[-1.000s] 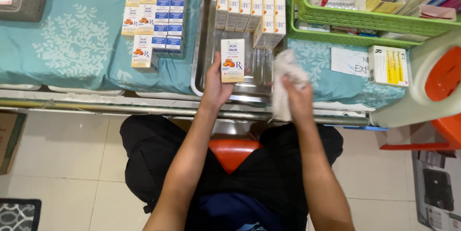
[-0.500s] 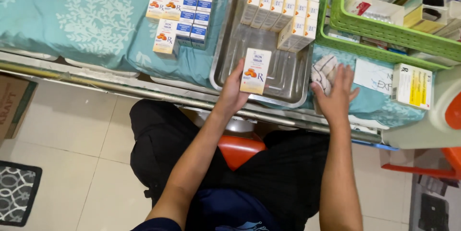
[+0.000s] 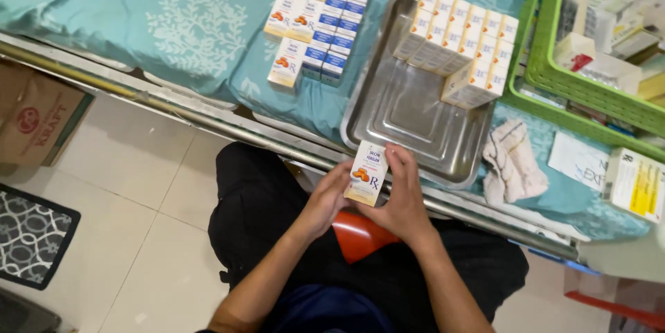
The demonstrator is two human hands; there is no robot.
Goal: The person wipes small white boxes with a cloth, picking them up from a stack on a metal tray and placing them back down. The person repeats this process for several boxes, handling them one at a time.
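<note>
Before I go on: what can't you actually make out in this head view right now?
- Back and base of the small white carton: covered by the left hand and right hand that hold it.
- Contents of the green basket: cut off by the top and right edges, partly blurred.
- Yellow-and-white box: cut by the right edge.
- Rear rows of cartons in the steel tray: only tops show, faces hidden by front rows.

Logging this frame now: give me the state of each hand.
Left hand: closed on the small white carton, gripping its left side.
Right hand: closed on the same carton, fingers wrapped over its right edge.
</note>
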